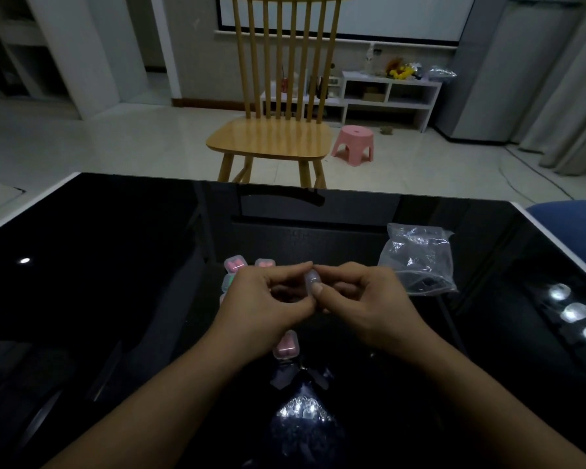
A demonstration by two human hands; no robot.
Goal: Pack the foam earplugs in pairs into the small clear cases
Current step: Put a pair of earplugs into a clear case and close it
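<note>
Above the glossy black table (115, 265), the person's left hand (268, 299) and right hand (362, 299) meet, both grips pinching one small clear plastic case (311, 280) between thumb and fingertips. Filled clear cases holding pink foam earplugs (286, 345) lie on the table under and beyond the hands. A crumpled clear plastic bag (418, 260) lies just right of the right hand.
</note>
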